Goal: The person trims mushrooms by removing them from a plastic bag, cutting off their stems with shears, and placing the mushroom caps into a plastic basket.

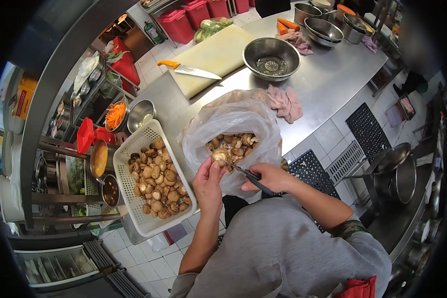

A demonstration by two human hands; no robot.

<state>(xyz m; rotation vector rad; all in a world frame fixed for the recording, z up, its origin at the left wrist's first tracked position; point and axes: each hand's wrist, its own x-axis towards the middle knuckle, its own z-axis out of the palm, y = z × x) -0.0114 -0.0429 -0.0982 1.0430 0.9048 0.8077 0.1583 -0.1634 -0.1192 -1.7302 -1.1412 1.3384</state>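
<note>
Pinched in the fingers of my left hand is a mushroom, its pale underside showing. My right hand grips a pair of scissors with black handles, and the blades reach to the mushroom's stem. Both hands are over the mouth of a clear plastic bag, which holds many brown mushrooms. Left of the bag, a white perforated basket contains a heap of brown mushrooms.
A knife with an orange handle lies on the cutting board. Beyond the bag are a metal bowl and a pink cloth. Shredded carrots fill a bowl behind the basket. Whole carrots lie farther back.
</note>
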